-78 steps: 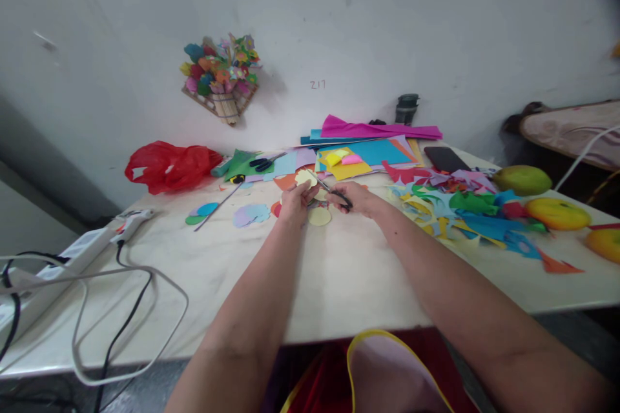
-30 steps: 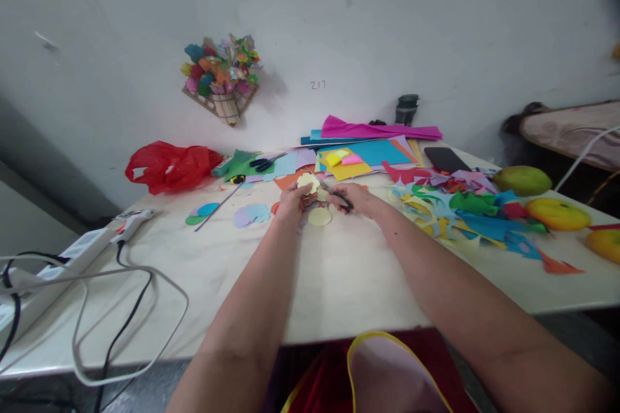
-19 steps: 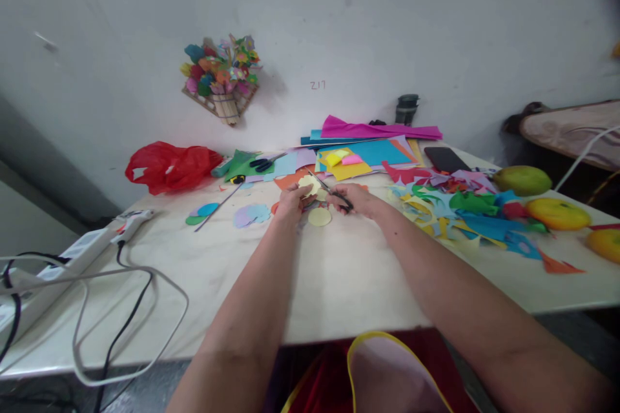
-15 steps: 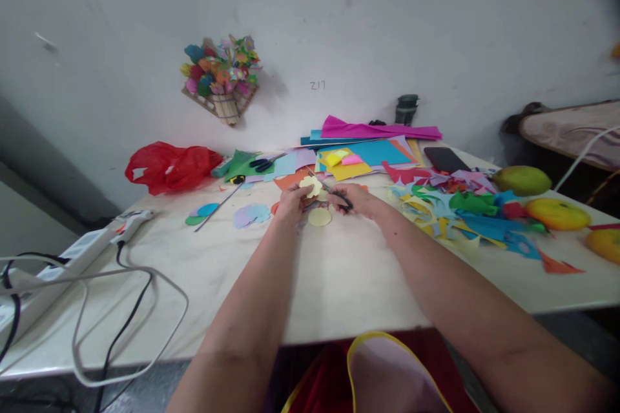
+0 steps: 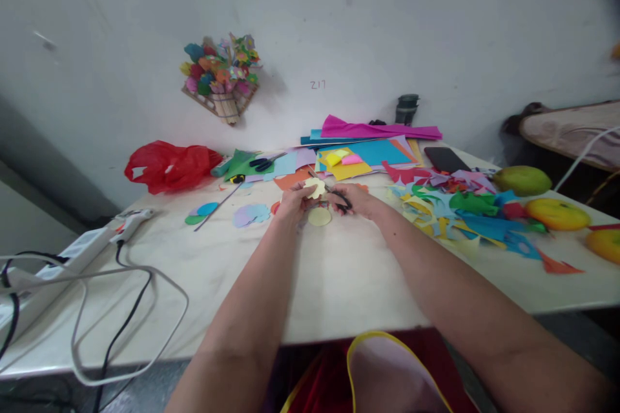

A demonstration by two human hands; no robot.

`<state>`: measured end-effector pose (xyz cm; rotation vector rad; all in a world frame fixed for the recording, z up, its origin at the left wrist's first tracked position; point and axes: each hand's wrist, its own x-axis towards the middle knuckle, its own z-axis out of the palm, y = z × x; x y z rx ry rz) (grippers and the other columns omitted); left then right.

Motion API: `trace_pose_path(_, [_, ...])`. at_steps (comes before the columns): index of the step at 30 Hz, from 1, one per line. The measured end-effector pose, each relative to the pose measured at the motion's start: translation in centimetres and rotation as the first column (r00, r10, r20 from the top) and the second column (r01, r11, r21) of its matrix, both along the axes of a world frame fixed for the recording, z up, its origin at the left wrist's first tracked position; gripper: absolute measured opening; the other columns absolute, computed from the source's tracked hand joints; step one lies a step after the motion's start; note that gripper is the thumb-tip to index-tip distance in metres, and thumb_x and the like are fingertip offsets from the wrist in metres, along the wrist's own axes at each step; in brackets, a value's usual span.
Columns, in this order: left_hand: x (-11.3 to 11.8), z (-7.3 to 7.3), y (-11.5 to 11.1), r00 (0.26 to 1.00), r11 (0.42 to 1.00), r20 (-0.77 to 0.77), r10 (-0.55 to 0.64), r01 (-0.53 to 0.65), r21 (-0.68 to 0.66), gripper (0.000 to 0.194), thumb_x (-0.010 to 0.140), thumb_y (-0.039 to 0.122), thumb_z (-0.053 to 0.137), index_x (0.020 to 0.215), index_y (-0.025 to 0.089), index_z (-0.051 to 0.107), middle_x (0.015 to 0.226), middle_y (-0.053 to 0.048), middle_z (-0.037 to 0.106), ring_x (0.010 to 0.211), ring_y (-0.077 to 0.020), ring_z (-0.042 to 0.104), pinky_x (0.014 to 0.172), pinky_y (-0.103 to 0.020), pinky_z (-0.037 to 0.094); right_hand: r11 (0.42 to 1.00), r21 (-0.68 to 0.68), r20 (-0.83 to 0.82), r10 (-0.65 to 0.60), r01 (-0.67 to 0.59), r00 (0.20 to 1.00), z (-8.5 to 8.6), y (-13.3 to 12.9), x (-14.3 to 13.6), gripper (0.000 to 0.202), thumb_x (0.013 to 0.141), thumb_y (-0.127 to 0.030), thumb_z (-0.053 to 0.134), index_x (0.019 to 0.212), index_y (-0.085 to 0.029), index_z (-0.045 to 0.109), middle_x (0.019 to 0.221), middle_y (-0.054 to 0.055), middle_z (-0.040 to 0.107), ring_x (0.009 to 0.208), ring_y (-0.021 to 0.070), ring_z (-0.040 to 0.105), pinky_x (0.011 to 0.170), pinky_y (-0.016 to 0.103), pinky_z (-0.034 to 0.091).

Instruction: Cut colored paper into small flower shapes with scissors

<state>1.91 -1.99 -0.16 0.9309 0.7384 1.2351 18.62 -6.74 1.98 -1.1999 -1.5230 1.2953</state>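
Pinched in my left hand (image 5: 293, 201) is a pale yellow paper piece (image 5: 316, 188) with a scalloped, flower-like edge. My right hand (image 5: 354, 199) is closed around the black handles of a pair of scissors (image 5: 343, 204), whose blades point up and left beside the paper's right edge. Just below the hands a pale yellow paper disc (image 5: 320, 217) lies on the white table (image 5: 339, 284). Lilac and light blue scalloped pieces (image 5: 250, 215) lie left of my left hand.
Coloured paper scraps (image 5: 469, 206) spread on the right, beside a phone (image 5: 445, 159) and fruit (image 5: 557, 213). Paper sheets (image 5: 378, 152) and other scissors (image 5: 261, 164) lie behind. A red bag (image 5: 172, 166) and power strip (image 5: 72, 258) are on the left.
The scalloped yellow paper has turned slightly and shifted a little to the right in my left hand. The scissors remain in my right hand, almost in the same place.
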Motion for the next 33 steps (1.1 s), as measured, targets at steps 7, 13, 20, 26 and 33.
trace_pose_path(7, [0.0,0.0,-0.1,0.999,0.999,0.001,0.034,-0.034,-0.003,0.030,0.053,0.017,0.084,0.060,0.015,0.055,0.060,-0.002,0.064,0.056,-0.0126,0.061,0.055,-0.024,0.054,1.000,0.010,0.007,0.009,-0.009,1.000,0.0,0.0,0.0,0.018,0.076,-0.026,0.068,0.071,-0.015,0.054,0.050,-0.002,0.058,0.036,0.0060,0.048,0.030,0.016,0.023])
trace_pose_path(13, [0.1,-0.3,0.2,0.998,0.998,0.024,0.053,-0.054,0.016,0.034,0.051,0.017,0.085,0.056,0.016,0.052,0.057,-0.001,0.061,0.057,-0.0137,0.061,0.055,-0.025,0.053,0.999,0.040,-0.012,0.031,-0.030,0.999,-0.2,0.0,0.1,0.019,0.077,-0.027,0.068,0.071,-0.015,0.053,0.052,-0.001,0.059,0.038,0.0063,0.050,0.030,0.016,0.024])
trace_pose_path(20, [0.1,-0.3,0.1,0.999,0.999,0.015,0.041,-0.042,0.035,0.035,0.050,0.019,0.086,0.055,0.016,0.052,0.055,-0.001,0.061,0.054,-0.0133,0.060,0.053,-0.025,0.051,0.999,0.031,-0.011,0.035,-0.035,0.999,-0.2,0.1,0.0,0.020,0.079,-0.028,0.067,0.071,-0.015,0.053,0.052,0.000,0.060,0.038,0.0066,0.050,0.029,0.016,0.024])
trace_pose_path(26, [0.2,-0.5,0.1,0.999,0.998,0.019,0.041,-0.042,0.050,0.037,0.050,0.020,0.086,0.053,0.016,0.049,0.053,0.000,0.058,0.052,-0.0116,0.058,0.051,-0.024,0.049,0.999,0.036,0.011,0.039,-0.040,0.999,-0.2,0.1,0.0,0.019,0.080,-0.026,0.066,0.072,-0.015,0.053,0.054,0.000,0.060,0.038,0.0064,0.049,0.030,0.016,0.024])
trace_pose_path(33, [0.4,-0.4,0.0,0.998,0.997,0.024,0.057,-0.058,0.048,0.041,0.050,0.020,0.087,0.052,0.016,0.046,0.049,0.003,0.052,0.049,-0.0099,0.055,0.048,-0.022,0.047,0.998,0.047,0.015,0.040,-0.040,0.999,-1.0,0.9,0.1,0.024,0.078,-0.031,0.070,0.073,-0.015,0.053,0.052,-0.002,0.059,0.035,0.0059,0.048,0.028,0.016,0.024])
